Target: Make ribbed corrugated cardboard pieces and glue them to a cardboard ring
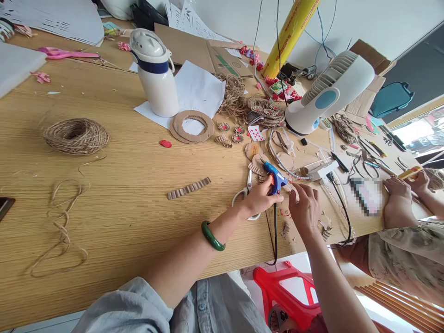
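Note:
My left hand point(258, 199), with a green bangle point(212, 236) on the wrist, is shut on a blue hot glue gun point(275, 178). Its black cord point(275, 236) drops over the table edge. My right hand point(305, 208) pinches a small piece of cardboard point(294, 188) close to the gun's nozzle. Metal scissors point(246, 196) lie partly under my left hand. Cardboard scraps point(256, 165) are scattered just beyond both hands. Farther left lie a corrugated cardboard strip point(189, 188) and a cardboard ring point(192, 126).
A co-worker's hands point(398, 189) work at the right end of the wooden table point(138, 185). A jute twine ball point(76, 136), a white thermos point(154, 76), a white fan point(329, 90), cardboard rosettes point(266, 113) and a red stool point(284, 296) are around.

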The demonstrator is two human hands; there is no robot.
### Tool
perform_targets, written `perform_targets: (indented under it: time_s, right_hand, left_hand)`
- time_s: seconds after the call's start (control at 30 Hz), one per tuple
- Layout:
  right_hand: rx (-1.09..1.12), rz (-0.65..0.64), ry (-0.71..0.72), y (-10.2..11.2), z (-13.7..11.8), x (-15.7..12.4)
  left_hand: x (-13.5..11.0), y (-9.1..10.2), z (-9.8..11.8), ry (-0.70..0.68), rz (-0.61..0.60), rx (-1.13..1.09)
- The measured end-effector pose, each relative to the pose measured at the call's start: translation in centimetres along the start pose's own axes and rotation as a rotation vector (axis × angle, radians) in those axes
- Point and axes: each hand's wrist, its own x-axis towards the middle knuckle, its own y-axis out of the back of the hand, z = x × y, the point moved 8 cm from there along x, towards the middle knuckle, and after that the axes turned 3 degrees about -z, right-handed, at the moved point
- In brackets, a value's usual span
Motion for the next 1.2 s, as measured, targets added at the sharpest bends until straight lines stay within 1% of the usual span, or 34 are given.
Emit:
perform_targets:
  time_s: [0.07,0.13,0.23,0.3,0.37,0.4,0.47,0.53,0.57,0.63,0.73,0.83,0.97,1.07,1.13,1.2]
  right_hand:
    - [0.060,0.040,-0.011,1.3,-1.1,-0.1]
    - [0.115,0.050,-0.010,2.3,-2.5,-0.1]
    - [0.169,0.049,0.009,3.3,-4.8,-0.1]
    - [0.205,0.045,0.038,3.8,-6.4,-0.2]
    - [0.261,0.039,0.072,4.0,-8.1,-0.3]
    - [0.299,0.032,0.081,4.1,-8.9,-0.4]
    - [0.387,-0.014,0.072,3.7,-10.6,-0.5]
    - [0.485,-0.101,0.068,2.9,-12.6,-0.6]
    - [0.529,-0.146,0.086,2.5,-13.9,-0.5]
    - [0.590,-0.213,0.169,2.0,-16.9,-0.2]
    - [0.605,-0.256,0.283,1.5,-20.9,0.7]
    - [0.531,-0.296,0.327,0.5,-23.7,2.0]
    - [0.434,-0.361,0.348,-1.1,-25.8,3.3]
    - [0.445,-0.376,0.368,-2.0,-26.4,3.4]
    - [0.529,-0.367,0.373,-2.3,-26.4,3.2]
    - [0.696,-0.366,0.358,-2.6,-26.2,2.9]
  left_hand:
    - [0.1,0.5,-0.1,-0.012,0.061,0.110]
    - [0.1,0.9,0.1,-0.022,0.135,0.239]
    - [-0.6,1.1,1.2,-0.039,0.190,0.363]
    - [-1.6,1.3,2.6,-0.060,0.219,0.409]
    - [-3.2,2.2,4.6,-0.099,0.275,0.488]
    - [-4.1,2.7,6.0,-0.151,0.301,0.620]
    - [-6.3,4.5,8.7,-0.247,0.375,0.833]
    - [-8.7,6.9,11.0,-0.322,0.474,1.033]
    - [-9.8,8.3,11.8,-0.317,0.516,1.128]
    - [-11.8,11.2,12.7,-0.267,0.579,1.290]
    - [-14.0,14.3,13.2,-0.224,0.597,1.384]
    - [-15.4,15.9,13.3,-0.240,0.605,1.377]
    - [-16.1,16.6,13.1,-0.289,0.636,1.315]
    - [-16.1,16.6,12.7,-0.323,0.627,1.301]
    - [-15.9,16.3,12.5,-0.343,0.596,1.300]
    - [-15.6,16.0,12.2,-0.350,0.547,1.287]
